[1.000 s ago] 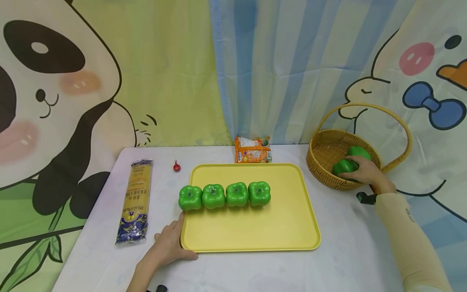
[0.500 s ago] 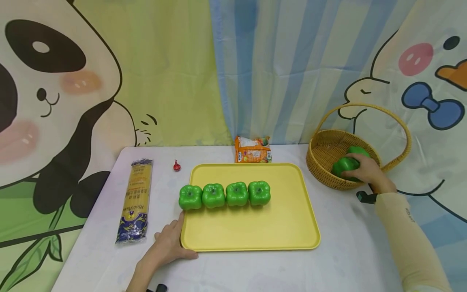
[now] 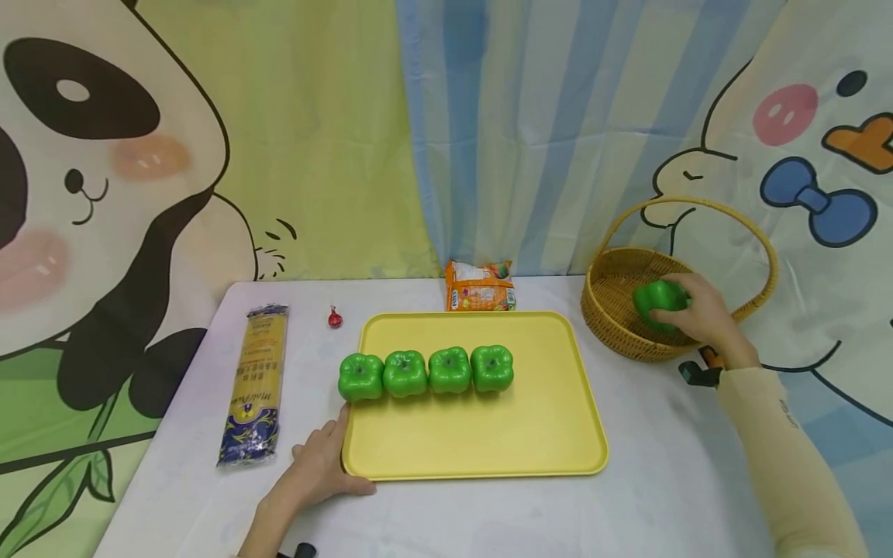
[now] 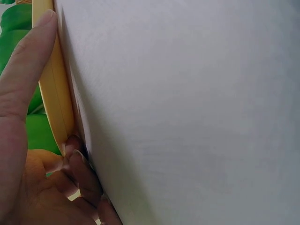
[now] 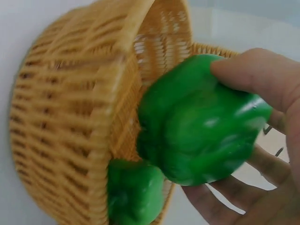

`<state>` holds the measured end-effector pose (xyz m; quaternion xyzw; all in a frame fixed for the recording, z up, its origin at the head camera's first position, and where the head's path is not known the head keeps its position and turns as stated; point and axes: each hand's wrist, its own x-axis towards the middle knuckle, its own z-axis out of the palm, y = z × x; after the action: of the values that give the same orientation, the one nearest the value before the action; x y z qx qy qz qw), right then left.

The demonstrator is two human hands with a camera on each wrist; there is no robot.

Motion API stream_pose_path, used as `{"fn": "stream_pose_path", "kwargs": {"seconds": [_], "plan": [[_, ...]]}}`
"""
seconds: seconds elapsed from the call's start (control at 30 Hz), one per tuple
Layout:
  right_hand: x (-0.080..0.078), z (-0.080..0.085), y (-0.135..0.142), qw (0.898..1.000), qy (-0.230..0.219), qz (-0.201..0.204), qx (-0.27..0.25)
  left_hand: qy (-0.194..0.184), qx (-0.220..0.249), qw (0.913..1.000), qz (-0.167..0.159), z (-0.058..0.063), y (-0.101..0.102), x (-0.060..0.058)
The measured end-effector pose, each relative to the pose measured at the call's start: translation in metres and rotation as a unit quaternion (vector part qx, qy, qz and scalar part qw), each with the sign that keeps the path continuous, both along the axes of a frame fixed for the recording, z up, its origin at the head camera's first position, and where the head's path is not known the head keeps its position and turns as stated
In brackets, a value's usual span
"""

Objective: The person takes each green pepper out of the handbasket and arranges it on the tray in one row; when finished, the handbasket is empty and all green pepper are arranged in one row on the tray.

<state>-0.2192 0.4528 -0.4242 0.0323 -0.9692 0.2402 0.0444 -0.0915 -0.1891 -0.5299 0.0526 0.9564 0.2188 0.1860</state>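
In the head view, my left hand (image 3: 317, 469) holds the near left corner of the yellow tray (image 3: 481, 438). Its thumb lies along the front rim (image 4: 58, 89) in the left wrist view, with the other fingers bent at the corner. My right hand (image 3: 708, 314) grips a green bell pepper (image 5: 201, 122) between thumb and fingers, at the mouth of the wicker basket (image 5: 65, 117). Lower in the basket sits another green bell pepper (image 5: 133, 192). Several green bell peppers (image 3: 450, 370) stand in a row across the tray, the leftmost over its left rim.
Left of the tray lies a spaghetti packet (image 3: 254, 384). A small red object (image 3: 335, 317) is near the back of the white table (image 3: 656, 434). Behind the tray is an orange snack packet (image 3: 480, 286). The basket's tall handle (image 3: 763, 256) arches beside my right hand.
My right hand has raised the bell pepper slightly within the basket, and its grip and wrist have turned a little. My left hand and the row of peppers stay put; the view shifts slightly.
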Motion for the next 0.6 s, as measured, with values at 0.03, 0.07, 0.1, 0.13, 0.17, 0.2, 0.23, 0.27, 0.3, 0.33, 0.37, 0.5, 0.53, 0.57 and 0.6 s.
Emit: {"fn": "stream_pose_path", "kwargs": {"seconds": [0.03, 0.07, 0.1, 0.13, 0.17, 0.2, 0.23, 0.27, 0.3, 0.33, 0.37, 0.5, 0.53, 0.57, 0.6], "plan": [[0.001, 0.001, -0.003, 1.000, 0.013, 0.000, -0.004, -0.001, -0.001, 1.0000, 0.000, 0.000, 0.000, 0.000], [0.002, 0.003, -0.006, 1.000, 0.026, 0.000, -0.009, -0.001, -0.001, 1.0000, 0.001, -0.001, 0.000, 0.000], [0.002, 0.003, -0.008, 0.999, 0.038, -0.002, -0.015, -0.001, 0.000, 1.0000, 0.002, 0.000, 0.000, 0.001], [0.004, 0.004, -0.011, 0.999, 0.049, -0.006, -0.020, -0.001, 0.001, 1.0000, 0.001, 0.000, 0.000, 0.000], [0.005, 0.005, -0.014, 0.998, 0.060, -0.010, -0.026, -0.002, 0.000, 1.0000, 0.001, 0.000, 0.000, 0.000], [0.007, 0.006, -0.017, 0.997, 0.071, -0.013, -0.031, -0.002, 0.000, 1.0000, 0.000, 0.000, 0.000, 0.001], [0.009, 0.006, -0.020, 0.996, 0.082, -0.015, -0.037, -0.001, 0.001, 1.0000, -0.002, 0.001, 0.000, 0.001], [0.011, 0.007, -0.025, 0.995, 0.093, -0.018, -0.042, -0.001, 0.000, 1.0000, -0.003, 0.002, 0.000, 0.001], [0.013, 0.008, -0.029, 0.993, 0.102, -0.019, -0.051, -0.001, 0.000, 1.0000, -0.004, 0.002, 0.000, 0.001], [0.016, 0.009, -0.033, 0.992, 0.108, -0.019, -0.058, -0.001, -0.001, 1.0000, -0.005, 0.002, 0.000, 0.001], [0.018, 0.010, -0.038, 0.991, 0.115, -0.017, -0.063, -0.001, -0.002, 1.0000, -0.006, 0.002, 0.000, 0.001], [0.026, 0.012, -0.054, 0.989, 0.114, 0.001, -0.090, -0.001, -0.002, 1.0000, -0.006, 0.002, 0.000, 0.001], [0.028, 0.012, -0.058, 0.989, 0.113, 0.006, -0.092, -0.001, -0.002, 1.0000, -0.006, 0.002, 0.000, 0.001], [0.029, 0.010, -0.061, 0.989, 0.115, 0.011, -0.096, -0.001, -0.002, 1.0000, -0.006, 0.002, 0.000, 0.001], [0.031, 0.009, -0.065, 0.988, 0.117, 0.019, -0.102, 0.000, -0.002, 1.0000, -0.007, 0.003, 0.000, 0.001]]}}
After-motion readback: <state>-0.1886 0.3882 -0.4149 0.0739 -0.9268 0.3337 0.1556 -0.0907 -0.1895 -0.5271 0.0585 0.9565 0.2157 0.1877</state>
